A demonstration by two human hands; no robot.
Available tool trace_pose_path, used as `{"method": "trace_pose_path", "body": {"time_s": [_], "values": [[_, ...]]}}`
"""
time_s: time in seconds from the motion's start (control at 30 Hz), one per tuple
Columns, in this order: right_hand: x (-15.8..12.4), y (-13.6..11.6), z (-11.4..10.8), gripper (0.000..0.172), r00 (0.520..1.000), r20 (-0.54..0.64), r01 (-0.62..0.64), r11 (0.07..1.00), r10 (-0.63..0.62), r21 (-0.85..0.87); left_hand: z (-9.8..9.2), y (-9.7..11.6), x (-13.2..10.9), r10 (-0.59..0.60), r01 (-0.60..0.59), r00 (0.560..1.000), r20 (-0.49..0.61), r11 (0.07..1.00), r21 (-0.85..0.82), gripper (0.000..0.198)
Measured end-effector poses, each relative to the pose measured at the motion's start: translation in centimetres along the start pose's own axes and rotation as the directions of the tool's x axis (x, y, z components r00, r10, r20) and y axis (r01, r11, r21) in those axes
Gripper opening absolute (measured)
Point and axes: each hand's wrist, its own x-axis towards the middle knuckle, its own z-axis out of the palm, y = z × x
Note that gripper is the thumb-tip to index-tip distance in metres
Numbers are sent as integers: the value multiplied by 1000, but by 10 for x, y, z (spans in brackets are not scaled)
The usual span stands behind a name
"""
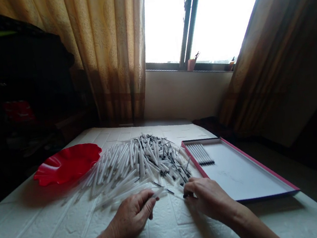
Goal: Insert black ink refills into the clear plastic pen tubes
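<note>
My left hand [131, 216] is closed around a translucent pen barrel [160, 192], whose end points right between thumb and fingers. To its right, my right hand [210, 196] is bent down over the table, fingers pinched on a small black pen part [185, 196]; its exact kind is hard to make out. A thin dark rod [169, 191] lies between the hands. Just beyond them spreads a heap of clear and whitish pen barrels [114, 163], mixed on the right with black thin rods and small black pieces [180, 167].
A shallow red-edged box lid [262, 179] lies at the right, with a neat row of black-tipped pens [201, 154] in its far left corner. On the left stands a wavy red bowl [69, 162]. The table [63, 220] has a white brick-pattern cover; curtains and a window stand behind.
</note>
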Motion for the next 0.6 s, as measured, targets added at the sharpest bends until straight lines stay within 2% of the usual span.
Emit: {"method": "trace_pose_path", "body": {"time_s": [0.13, 0.27, 0.37, 0.6], "values": [[2, -7, -6, 15, 999, -18, 48, 986, -46, 158, 2, 2, -2, 27, -29, 999, 34, 998, 57, 35], [1, -17, -6, 11, 988, -117, 132, 926, -97, 354, 4, 5, -5, 46, -51, 997, 69, 995, 83, 37], [0, -22, -3, 12, 980, -151, 173, 916, -126, 361, 4, 7, -6, 59, -67, 995, 86, 993, 96, 34], [-3, -27, 2, 10, 979, -129, 192, 913, -155, 360, 3, 7, -5, 74, -85, 993, 95, 988, 126, 33]]}}
